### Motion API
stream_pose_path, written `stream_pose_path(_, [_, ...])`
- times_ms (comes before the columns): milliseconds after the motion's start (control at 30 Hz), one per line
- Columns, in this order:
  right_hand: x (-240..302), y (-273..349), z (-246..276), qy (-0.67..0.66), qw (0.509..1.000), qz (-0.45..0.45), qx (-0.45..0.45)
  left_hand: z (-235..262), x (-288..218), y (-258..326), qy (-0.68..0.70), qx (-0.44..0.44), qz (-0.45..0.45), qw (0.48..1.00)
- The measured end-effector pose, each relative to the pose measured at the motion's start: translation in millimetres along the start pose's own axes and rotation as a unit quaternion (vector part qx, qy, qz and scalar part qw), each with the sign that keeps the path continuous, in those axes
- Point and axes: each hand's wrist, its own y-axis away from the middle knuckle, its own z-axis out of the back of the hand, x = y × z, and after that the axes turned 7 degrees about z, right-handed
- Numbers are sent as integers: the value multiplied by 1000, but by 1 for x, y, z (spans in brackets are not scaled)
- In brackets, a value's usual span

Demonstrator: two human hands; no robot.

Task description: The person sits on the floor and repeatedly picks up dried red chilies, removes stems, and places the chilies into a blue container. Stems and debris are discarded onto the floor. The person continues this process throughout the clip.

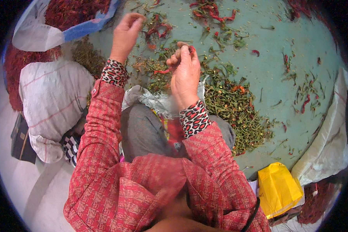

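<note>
My right hand (185, 75) is raised over the green work surface (255, 63), thumb and fingers pinched on a small red dried chili pepper (192, 48). Only the chili's tip shows between the fingertips. Further left and a little farther away, my left hand (126, 33) hovers with its fingers curled in toward the thumb. Whatever it may hold is hidden. Below it lie red chili peppers (164, 30) among loose green stems. A pile of green chili stems (236, 114) spreads to the right of my right wrist.
Red dried chilies fill an open bag with a blue edge (87, 33) at the far left. A white woven sack (52, 104) bulges beside my left arm. Some chilies (212, 9) lie at the back. A yellow bag (278, 189) stands at the near right, beside pale sheeting (324, 143).
</note>
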Motion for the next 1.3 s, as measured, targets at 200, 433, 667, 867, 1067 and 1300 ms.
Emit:
stream_pose_path(200, [-1,0,0,-8,1000,0,12,18,22,17,-241,-87,12,967])
stream_pose_path(433, [1,2,-3,-20,1000,-20,-7,-8,4,32,-348,-36,-65,935])
stream_pose_path(667, [-3,4,-4,51,998,-15,30,8,-9,41,-97,-20,38,994])
stream_pose_path(867, [-3,6,-3,182,977,55,93,-16,-47,79,-43,77,-149,985])
stream_pose_path(1067, [4,5,-6,83,996,21,4,-11,-4,21,-206,-21,-44,977])
stream_pose_path(1300, [0,0,-1,8,1000,-18,16,-24,17,5,-340,-78,-57,935])
